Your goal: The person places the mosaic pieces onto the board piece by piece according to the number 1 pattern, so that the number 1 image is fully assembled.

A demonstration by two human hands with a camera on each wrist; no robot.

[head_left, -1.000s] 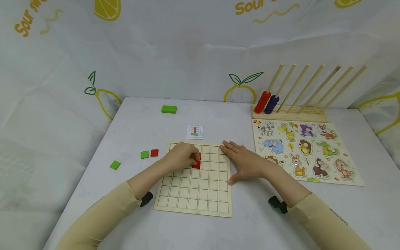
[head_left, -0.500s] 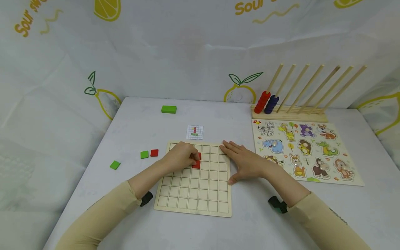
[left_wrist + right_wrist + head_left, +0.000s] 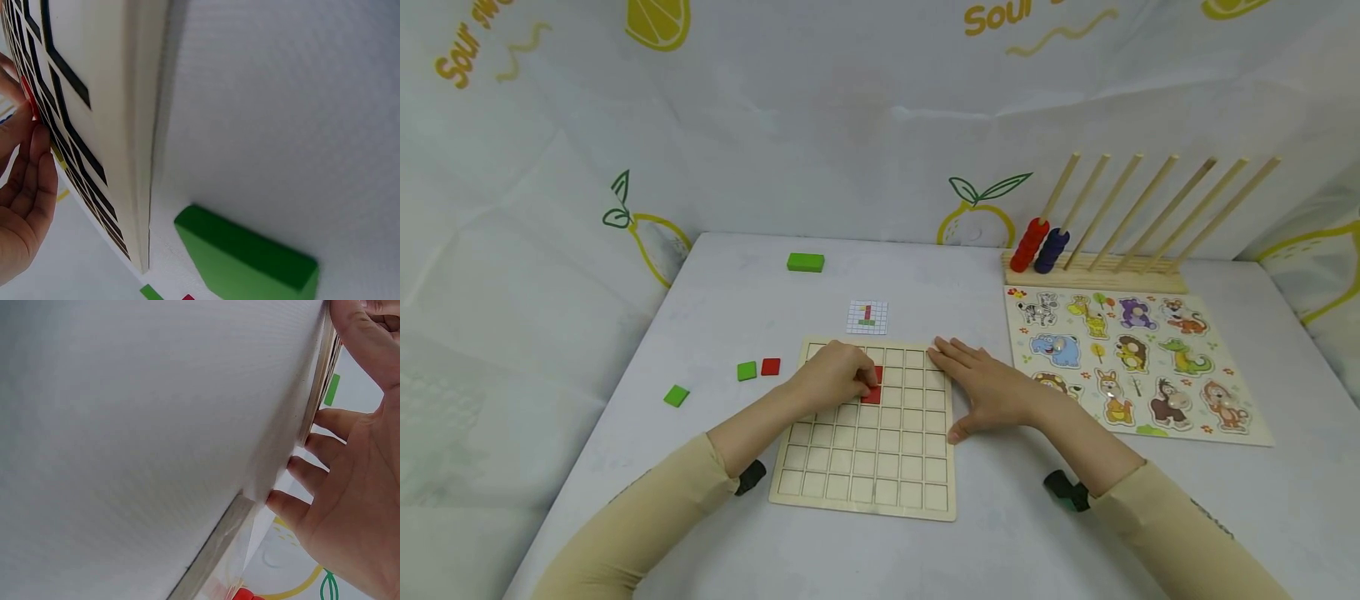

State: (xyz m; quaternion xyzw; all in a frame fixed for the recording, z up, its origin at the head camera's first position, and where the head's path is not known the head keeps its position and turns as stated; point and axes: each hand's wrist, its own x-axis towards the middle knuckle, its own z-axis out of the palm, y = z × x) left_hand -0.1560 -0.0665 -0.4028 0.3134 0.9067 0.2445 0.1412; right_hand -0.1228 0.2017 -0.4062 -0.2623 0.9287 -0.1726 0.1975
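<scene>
In the head view my left hand (image 3: 831,377) is over the upper middle of a wooden grid board (image 3: 876,512). Its thumb and fingertips pinch at a red square tile (image 3: 871,396) lying at the grid. More red shows just above it, partly covered by the fingers. The left wrist view reveals a yellow tile (image 3: 58,155) on the board beside these fingers; the hand hides it from the head. Fingers spread, my right hand (image 3: 988,387) rests along the board's right edge, thumb low and fingertips at the upper corner.
Left of the board lie a red tile (image 3: 771,367) and two green tiles (image 3: 747,371). Behind it are a pattern card (image 3: 867,317) and a green block (image 3: 806,262). At right stand an animal puzzle (image 3: 1120,358) and a pegged bead rack (image 3: 1097,273).
</scene>
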